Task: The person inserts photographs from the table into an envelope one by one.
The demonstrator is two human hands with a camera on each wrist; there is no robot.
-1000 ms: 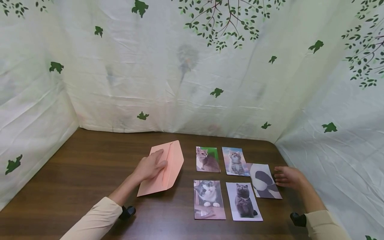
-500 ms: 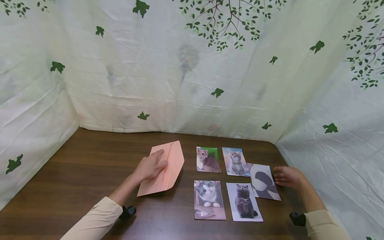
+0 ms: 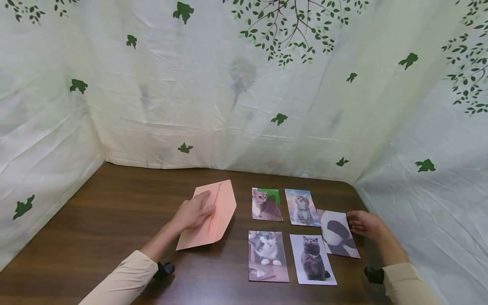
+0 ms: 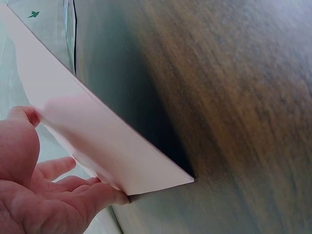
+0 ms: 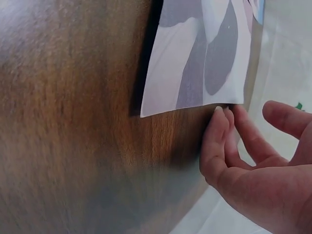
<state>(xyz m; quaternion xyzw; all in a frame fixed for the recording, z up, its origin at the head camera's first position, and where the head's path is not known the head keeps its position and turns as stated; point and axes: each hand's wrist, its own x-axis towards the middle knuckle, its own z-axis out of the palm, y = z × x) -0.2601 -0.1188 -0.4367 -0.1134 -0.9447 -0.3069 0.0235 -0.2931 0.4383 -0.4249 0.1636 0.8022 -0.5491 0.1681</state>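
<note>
A pink envelope (image 3: 225, 212) is tilted up off the table, its pointed flap to the right. My left hand (image 3: 193, 213) grips it; the left wrist view shows the thumb and fingers along its edge. At the far right of several cat photo cards lies a card with a dark and white rounded picture (image 3: 337, 233), partly under its neighbours. My right hand (image 3: 367, 224) is at that card's right edge. In the right wrist view its bent fingertips (image 5: 225, 114) touch the card's corner, while the thumb (image 5: 285, 117) stays apart.
Two cat photos, ginger (image 3: 265, 205) and striped kitten (image 3: 302, 207), form the far row. A grey-and-white cat photo (image 3: 268, 258) and a dark grey cat photo (image 3: 312, 260) lie nearer. White leaf-printed cloth (image 3: 244, 127) surrounds the brown table (image 3: 126, 203).
My right hand has moved slightly left, to the edge of the rightmost card, which has turned a little. My left hand and the envelope hold still; the head view has shifted slightly.
</note>
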